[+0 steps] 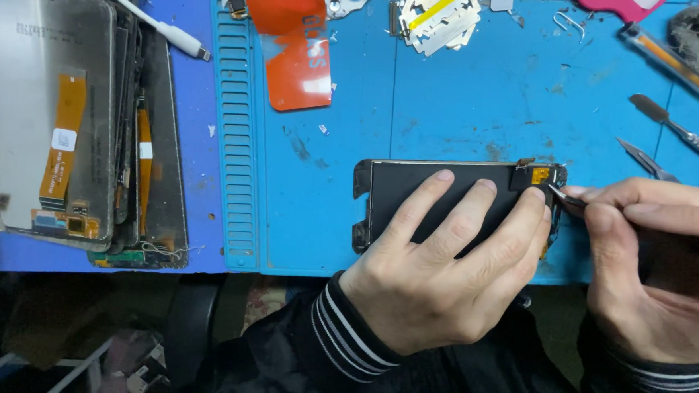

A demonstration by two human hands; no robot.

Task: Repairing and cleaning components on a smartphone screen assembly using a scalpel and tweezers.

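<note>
A black phone screen panel lies face down on the blue work mat, near its front edge. My left hand presses flat on the panel, fingers spread across its back. My right hand pinches thin metal tweezers, whose tips touch the panel's right end beside a small orange flex connector.
A stack of old screen panels with orange flex cables sits at the left, with a white cable over it. An orange film, razor blades, a metal spudger and a second pair of tweezers lie on the mat.
</note>
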